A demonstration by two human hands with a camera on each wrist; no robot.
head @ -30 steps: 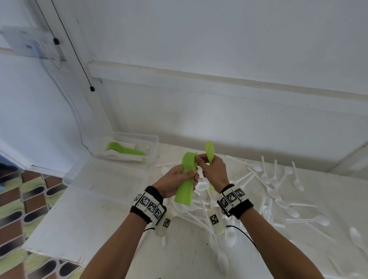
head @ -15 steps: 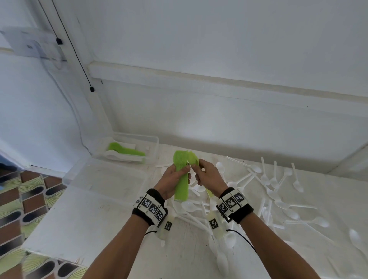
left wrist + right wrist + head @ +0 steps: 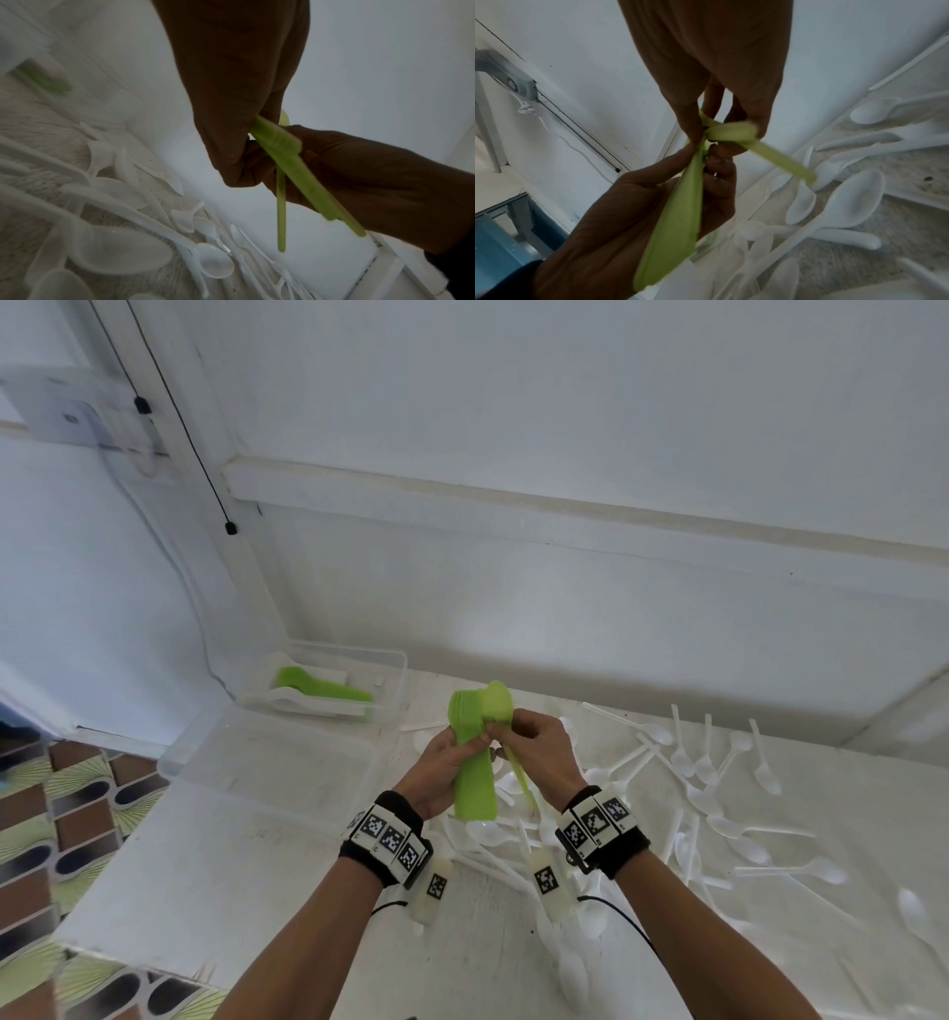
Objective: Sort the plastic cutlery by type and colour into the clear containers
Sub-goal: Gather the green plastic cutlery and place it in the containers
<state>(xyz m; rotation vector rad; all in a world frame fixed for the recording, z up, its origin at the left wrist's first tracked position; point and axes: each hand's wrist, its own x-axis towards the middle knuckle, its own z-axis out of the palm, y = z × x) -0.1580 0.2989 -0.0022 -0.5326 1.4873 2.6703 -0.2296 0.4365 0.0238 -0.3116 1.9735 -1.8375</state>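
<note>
My left hand (image 3: 445,765) grips a thick stack of green spoons (image 3: 473,762) upright above the table, seen edge-on in the left wrist view as the green stack (image 3: 295,168). My right hand (image 3: 534,742) pinches a single green spoon (image 3: 497,702) by its neck, its bowl laid against the top of the stack and its handle (image 3: 521,778) hanging down. In the right wrist view that spoon (image 3: 734,132) sits between my fingertips beside the stack (image 3: 680,213). A clear container (image 3: 395,675) at the back left holds green spoons (image 3: 318,685) and white cutlery.
Several white spoons (image 3: 719,773) lie scattered over the white table (image 3: 231,891), under my hands and to the right. A large clear container (image 3: 267,762) sits at the left, near the table edge. A white wall runs along the back.
My right hand turned its single green spoon from bowl-up beside the stack to bowl against the stack's top. Both hands rose slightly and drew together.
</note>
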